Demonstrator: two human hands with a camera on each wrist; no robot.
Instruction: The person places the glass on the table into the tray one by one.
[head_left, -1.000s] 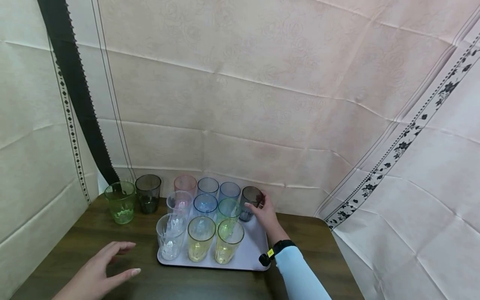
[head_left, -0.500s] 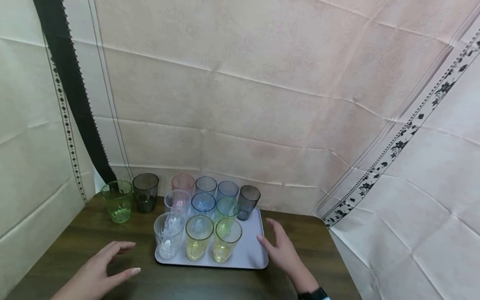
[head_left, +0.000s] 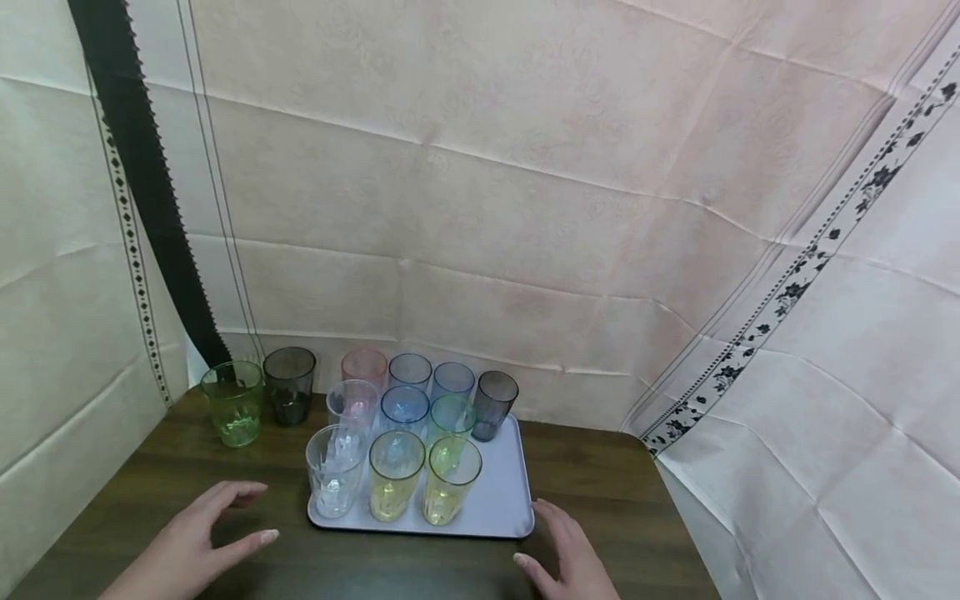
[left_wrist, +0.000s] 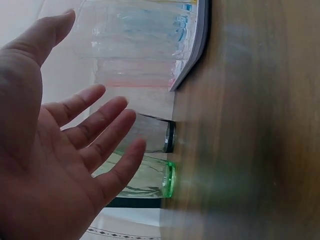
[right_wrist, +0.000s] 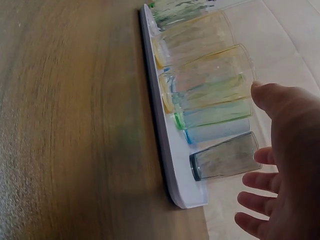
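Note:
On a white tray [head_left: 504, 500] stand several upright drinking glasses: a clear glass [head_left: 333, 479] and two yellow glasses [head_left: 395, 483] in the front row, a blue glass [head_left: 406, 407] and a green glass [head_left: 452, 412] behind, a pink glass [head_left: 364, 364] at the back. A dark grey glass [head_left: 493, 407] stands at the tray's back right. My left hand [head_left: 197, 537] hovers left of the tray with fingers relaxed and holds nothing. Near the tray's front right corner is my right hand [head_left: 567, 558], fingers loosely extended, nothing in it.
Left of the tray, a green glass [head_left: 238, 408] and a dark glass [head_left: 291, 387] stand on the wooden table [head_left: 360, 571]. A pale patterned cloth [head_left: 450, 208] hangs behind the table, with a black strip [head_left: 153, 175] at left.
My right hand has let go of the dark grey glass at the tray's back right. It has drawn back toward the front. The left hand has barely moved.

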